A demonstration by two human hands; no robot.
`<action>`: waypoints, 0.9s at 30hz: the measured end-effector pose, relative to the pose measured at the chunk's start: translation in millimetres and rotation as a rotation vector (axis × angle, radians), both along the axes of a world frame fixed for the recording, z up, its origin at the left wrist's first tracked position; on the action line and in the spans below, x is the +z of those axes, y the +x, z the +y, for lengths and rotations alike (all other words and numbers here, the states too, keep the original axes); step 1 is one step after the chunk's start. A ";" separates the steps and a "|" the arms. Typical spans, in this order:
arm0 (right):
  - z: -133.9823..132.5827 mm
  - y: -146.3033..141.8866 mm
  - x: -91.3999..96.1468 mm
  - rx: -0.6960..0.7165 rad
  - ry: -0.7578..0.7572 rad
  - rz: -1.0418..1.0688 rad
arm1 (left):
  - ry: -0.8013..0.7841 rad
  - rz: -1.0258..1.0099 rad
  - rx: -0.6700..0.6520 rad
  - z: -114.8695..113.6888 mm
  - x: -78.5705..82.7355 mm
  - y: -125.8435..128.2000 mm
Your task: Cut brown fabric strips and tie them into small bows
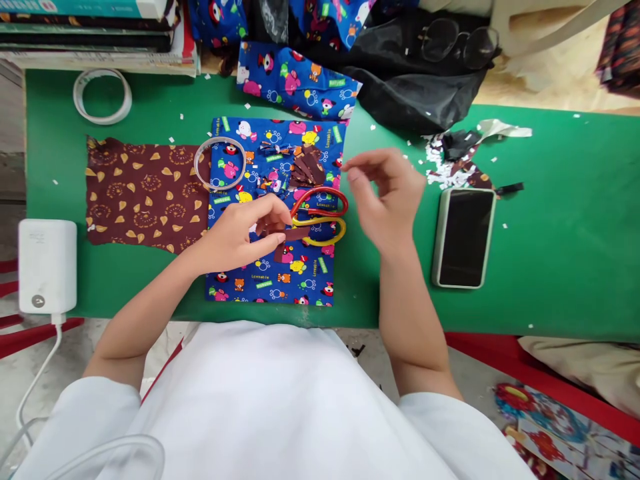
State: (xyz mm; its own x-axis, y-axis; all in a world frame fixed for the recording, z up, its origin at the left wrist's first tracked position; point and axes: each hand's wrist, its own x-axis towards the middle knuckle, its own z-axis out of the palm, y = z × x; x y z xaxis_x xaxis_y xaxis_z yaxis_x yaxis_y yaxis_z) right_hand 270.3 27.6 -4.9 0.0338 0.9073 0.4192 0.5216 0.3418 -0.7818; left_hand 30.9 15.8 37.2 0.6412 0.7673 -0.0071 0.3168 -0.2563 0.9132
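My left hand [245, 230] pinches a narrow brown cloth strip [299, 233] between thumb and fingers, over a blue cartoon-print cloth [270, 290]. Right of that cloth, my right hand [387, 193] is raised with thumb and forefinger nearly together; whatever may be between the tips is too small to make out. Scissors [320, 219] with red and yellow handles lie between the hands, blades hidden behind my left hand and the strip. Small brown cloth strips [307, 167] and blue-print scraps [273, 180] rest on the cloth. A thin tape roll [243, 163] overlaps its left edge.
Brown patterned cloth [150, 193] lies left, near a wider tape roll [127, 100] and a white power bank [47, 267] with a cable. At right are a phone [464, 240] and paper bits [445, 163]. Glasses [460, 43] rest on a black bag [420, 97] behind.
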 end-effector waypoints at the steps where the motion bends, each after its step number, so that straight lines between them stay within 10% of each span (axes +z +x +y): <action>1: -4.1 -6.9 1.9 0.109 0.033 0.001 | -0.097 -0.072 0.006 -0.4 0.8 0.3; 6: -15.1 -26.6 7.7 0.570 0.247 0.025 | -0.531 -0.311 -0.002 -0.3 -1.2 2.2; 11: -15.0 -26.2 11.9 0.737 0.258 0.052 | -0.702 -0.317 -0.017 1.8 -2.6 2.4; 23: -18.0 -25.6 7.2 0.425 0.527 -0.196 | -0.826 -0.281 0.307 3.9 -6.8 9.0; 27: -20.0 -23.1 -6.1 0.310 0.401 -0.312 | -0.794 -0.246 0.309 4.0 -10.7 8.0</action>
